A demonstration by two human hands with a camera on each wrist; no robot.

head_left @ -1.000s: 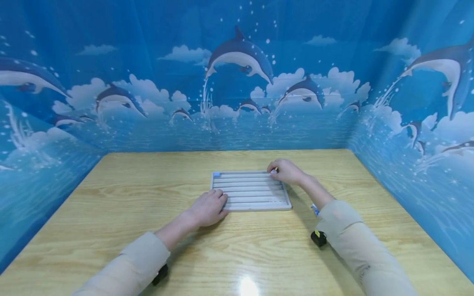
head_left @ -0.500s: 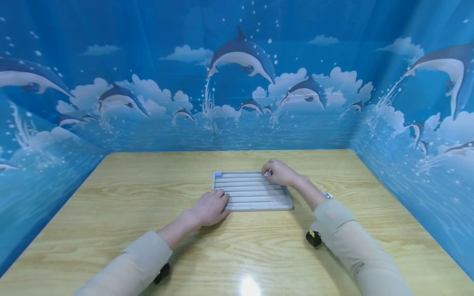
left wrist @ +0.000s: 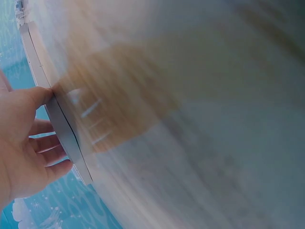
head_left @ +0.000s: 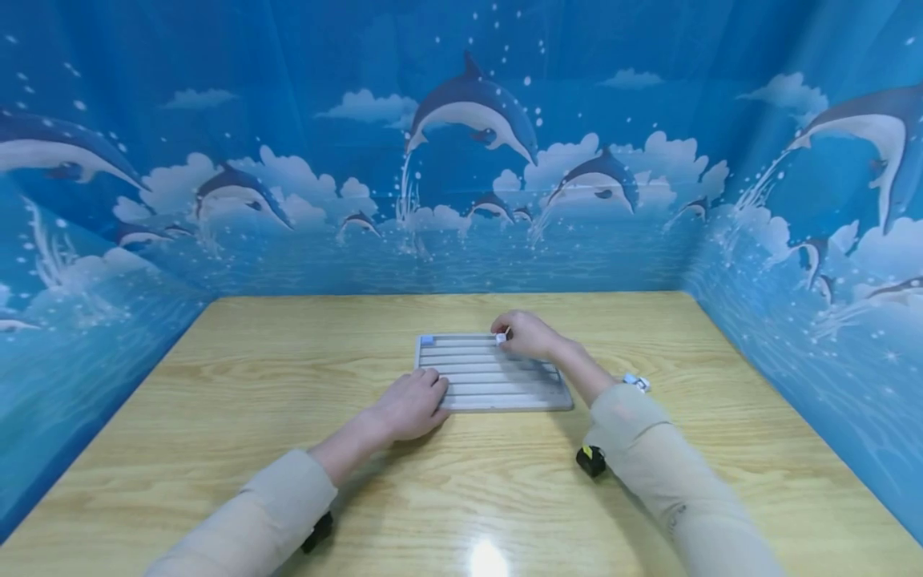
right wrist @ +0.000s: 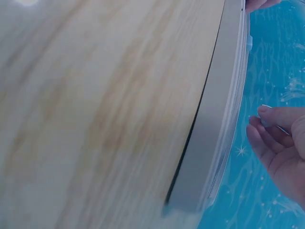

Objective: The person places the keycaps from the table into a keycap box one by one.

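A light grey ridged tray (head_left: 505,389) lies in the middle of the table, its slats running from side to side. My left hand (head_left: 411,405) holds its front left corner; in the left wrist view the thumb lies on the front edge and the fingers (left wrist: 50,156) reach along the side. A small blue block (head_left: 428,340) sits in the tray's back left corner. Over the back row, right of that block, my right hand (head_left: 532,335) pinches a small white block (head_left: 501,339). In the right wrist view the fingers mostly hide this piece.
Small white and blue blocks (head_left: 637,383) lie on the wooden table (head_left: 461,489) right of the tray, beside the right forearm. A blue dolphin-print curtain (head_left: 346,256) stands along the back and both sides. Black wrist devices (head_left: 591,461) hang under the sleeves.
My right hand has moved left along the tray's back row with the white block. The blocks by the right sleeve have come into fuller view. My left hand stays on the tray.
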